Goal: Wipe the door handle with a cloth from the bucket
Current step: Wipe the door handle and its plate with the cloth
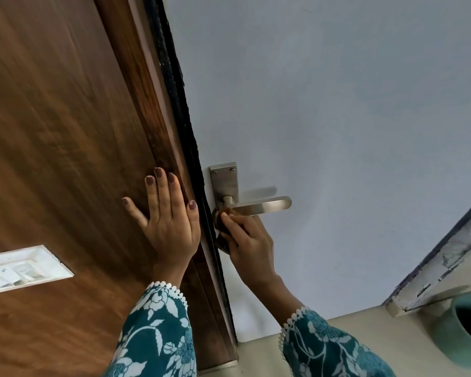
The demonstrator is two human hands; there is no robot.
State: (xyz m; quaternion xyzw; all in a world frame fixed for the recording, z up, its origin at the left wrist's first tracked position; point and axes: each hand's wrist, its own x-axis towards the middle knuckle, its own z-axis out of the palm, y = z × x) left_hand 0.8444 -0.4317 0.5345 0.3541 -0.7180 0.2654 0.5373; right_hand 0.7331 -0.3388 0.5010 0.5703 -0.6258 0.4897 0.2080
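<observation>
Door handle [259, 204], right hand [249, 240] pressing cloth [220, 216]

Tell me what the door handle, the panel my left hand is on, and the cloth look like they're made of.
Door handle: metal by the look, brushed satin silver with a soft sheen, on a matching plate with two screws.
Panel: wood or a wood-look laminate, dark brown with streaky grain; which one is unclear.
Cloth: a brown soft fabric, bunched in the right hand; its weave is too blurred to tell.

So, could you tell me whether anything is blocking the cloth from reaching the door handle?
Nothing visible does. The right hand already presses the brown cloth against the base of the door handle; the left hand rests flat on the wooden frame, clear of it.
</observation>
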